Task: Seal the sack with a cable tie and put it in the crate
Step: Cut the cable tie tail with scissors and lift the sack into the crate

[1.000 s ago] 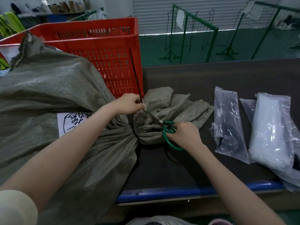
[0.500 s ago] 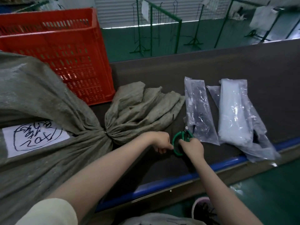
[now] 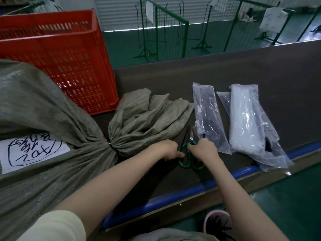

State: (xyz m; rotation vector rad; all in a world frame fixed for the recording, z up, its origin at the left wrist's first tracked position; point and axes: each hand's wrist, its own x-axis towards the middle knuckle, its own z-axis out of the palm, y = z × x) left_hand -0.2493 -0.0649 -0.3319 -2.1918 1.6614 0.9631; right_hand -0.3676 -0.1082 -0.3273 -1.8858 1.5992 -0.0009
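Observation:
The grey-green woven sack (image 3: 43, 108) lies on the left of the table with a white handwritten label (image 3: 33, 150). Its neck (image 3: 109, 144) is cinched tight, and the loose mouth fans out to the right. The red slatted crate (image 3: 57, 58) stands behind it. My right hand (image 3: 202, 150) grips green-handled scissors (image 3: 185, 159) that rest on the table. My left hand (image 3: 169, 150) is curled into a fist against the scissors' left handle; a thin dark strip, likely the cut tie tail, seems to rise from it.
Two clear plastic bags (image 3: 208, 119) (image 3: 246, 119) of cable ties lie to the right of the scissors. The dark table (image 3: 243, 66) has a blue front edge (image 3: 173, 197). A pink bin (image 3: 217, 223) stands on the floor below. Green wire racks (image 3: 165, 28) stand behind the table.
Both hands left the sack's neck and moved right and toward me with the scissors, which now rest on the table. The long upright tie tail at the neck is gone.

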